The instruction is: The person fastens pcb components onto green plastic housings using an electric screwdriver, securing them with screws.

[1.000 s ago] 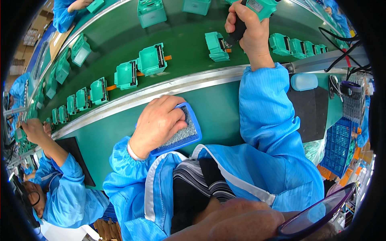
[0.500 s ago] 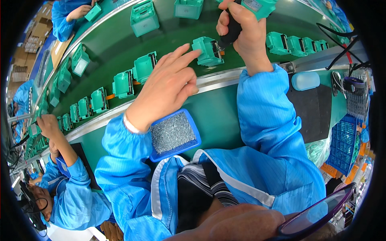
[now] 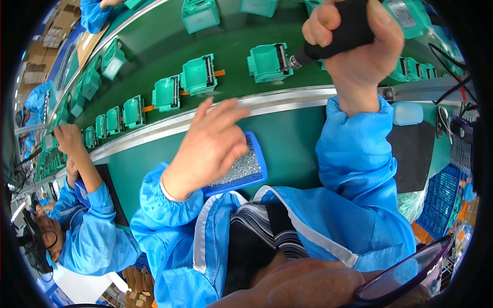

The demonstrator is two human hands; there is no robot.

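My right hand (image 3: 359,56) is closed around the black grip of a power screwdriver (image 3: 341,36). The driver's metal tip points left at the black strip on the right side of an open green plastic housing (image 3: 268,62); whether they touch I cannot tell. Nearer to me, my left hand (image 3: 210,146) is slightly blurred, fingers stretched and apart, with nothing visible in it. It partly covers a blue tray (image 3: 261,163) of small metal screws (image 3: 241,169) on the green worktop.
More green housings (image 3: 197,74) line the green conveyor (image 3: 233,46), some with orange tabs. A metal rail (image 3: 277,99) separates it from the worktop. To the right lie a black mat (image 3: 411,154), a pale blue case (image 3: 408,113) and hanging black cables (image 3: 452,64). A co-worker (image 3: 90,220) works at left.
My left hand has drawn back from the housing toward the screw tray. My right hand has shifted right with the screwdriver, and the row of housings appears farther right.
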